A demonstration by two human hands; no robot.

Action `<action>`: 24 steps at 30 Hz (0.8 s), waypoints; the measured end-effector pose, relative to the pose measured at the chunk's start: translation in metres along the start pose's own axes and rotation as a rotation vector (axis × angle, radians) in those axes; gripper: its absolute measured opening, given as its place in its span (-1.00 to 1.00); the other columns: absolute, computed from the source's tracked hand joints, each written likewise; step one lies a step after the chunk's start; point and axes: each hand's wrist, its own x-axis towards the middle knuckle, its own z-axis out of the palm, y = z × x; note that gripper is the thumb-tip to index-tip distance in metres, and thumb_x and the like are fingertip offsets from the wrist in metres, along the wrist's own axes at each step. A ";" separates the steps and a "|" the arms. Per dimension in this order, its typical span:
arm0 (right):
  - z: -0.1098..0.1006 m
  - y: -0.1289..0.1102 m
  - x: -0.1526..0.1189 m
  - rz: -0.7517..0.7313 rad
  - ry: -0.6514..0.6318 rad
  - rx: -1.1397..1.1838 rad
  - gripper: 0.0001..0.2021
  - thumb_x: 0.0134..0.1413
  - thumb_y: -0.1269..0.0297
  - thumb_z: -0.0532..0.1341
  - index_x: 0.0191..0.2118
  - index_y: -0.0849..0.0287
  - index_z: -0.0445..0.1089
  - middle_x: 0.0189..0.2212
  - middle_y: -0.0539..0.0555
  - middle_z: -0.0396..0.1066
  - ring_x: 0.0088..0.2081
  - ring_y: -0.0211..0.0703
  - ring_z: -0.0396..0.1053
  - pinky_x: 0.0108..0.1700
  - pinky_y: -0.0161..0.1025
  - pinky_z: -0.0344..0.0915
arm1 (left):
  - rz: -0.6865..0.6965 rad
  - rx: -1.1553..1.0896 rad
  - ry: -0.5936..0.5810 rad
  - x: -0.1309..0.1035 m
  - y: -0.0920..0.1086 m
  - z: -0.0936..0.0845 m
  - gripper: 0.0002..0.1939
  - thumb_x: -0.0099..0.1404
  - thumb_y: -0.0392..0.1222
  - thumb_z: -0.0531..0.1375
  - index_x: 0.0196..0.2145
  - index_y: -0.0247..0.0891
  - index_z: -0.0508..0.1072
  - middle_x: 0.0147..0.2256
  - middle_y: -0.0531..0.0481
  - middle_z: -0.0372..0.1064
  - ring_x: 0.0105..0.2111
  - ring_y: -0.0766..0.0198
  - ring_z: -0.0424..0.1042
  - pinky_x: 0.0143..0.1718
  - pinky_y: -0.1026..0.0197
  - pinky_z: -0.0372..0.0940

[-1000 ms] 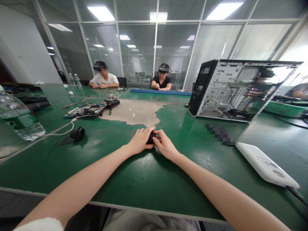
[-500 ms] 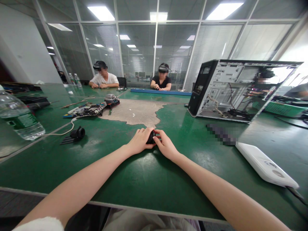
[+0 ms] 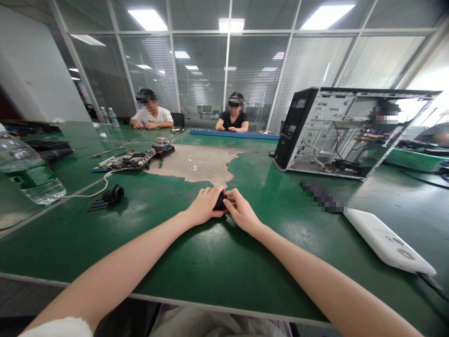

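Between my two hands, just above the green tabletop (image 3: 210, 262), is a small black object (image 3: 220, 202), mostly covered by fingers, so its kind does not show. My left hand (image 3: 204, 204) is wrapped round its left side, thumb below and fingers over the top. From the right, my right hand (image 3: 242, 210) grips the object's edge with thumb and fingertips. To the left on the table lies a black plastic part (image 3: 111, 194) with a round end and several flat prongs.
An opened computer case (image 3: 336, 135) stands at the right, near a white power bank (image 3: 389, 241) with a cable. A circuit board (image 3: 128, 160) lies at the left, beyond a water bottle (image 3: 30, 171). Two people sit across the table, behind a blue bar (image 3: 238, 134).
My hands and the black object stay nearly in place. Across the table, the person in black has lowered the head slightly and moved the hands apart.
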 end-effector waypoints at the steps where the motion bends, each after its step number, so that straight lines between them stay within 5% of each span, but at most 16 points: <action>1: 0.000 0.001 0.000 0.003 0.002 0.004 -0.85 0.06 0.29 -0.01 -0.20 0.12 0.13 -0.22 0.07 0.24 -0.23 -0.23 0.31 -0.28 -0.27 0.30 | 0.001 -0.001 0.001 0.000 0.000 0.000 -0.39 0.00 -0.11 0.19 -0.02 -0.21 0.04 -0.07 -0.09 0.17 -0.17 0.11 0.21 -0.18 0.10 0.07; 10: 0.002 0.006 0.000 0.001 0.007 -0.018 -0.72 0.06 0.30 -0.01 -0.07 0.13 0.12 -0.13 0.12 0.21 -0.20 -0.22 0.30 -0.17 -0.20 0.28 | -0.004 0.011 -0.005 0.001 0.000 0.000 -0.38 -0.01 -0.12 0.19 -0.02 -0.21 0.03 -0.06 -0.08 0.17 -0.17 0.11 0.21 -0.17 0.10 0.07; 24: 0.000 -0.002 -0.001 0.003 0.000 0.031 -0.85 0.05 0.30 0.00 -0.21 0.13 0.13 -0.23 0.07 0.24 -0.19 -0.22 0.30 -0.28 -0.27 0.30 | -0.009 -0.005 -0.007 0.000 0.002 -0.002 -0.40 0.00 -0.13 0.19 -0.02 -0.20 0.03 -0.06 -0.09 0.16 -0.16 0.11 0.21 -0.17 0.09 0.07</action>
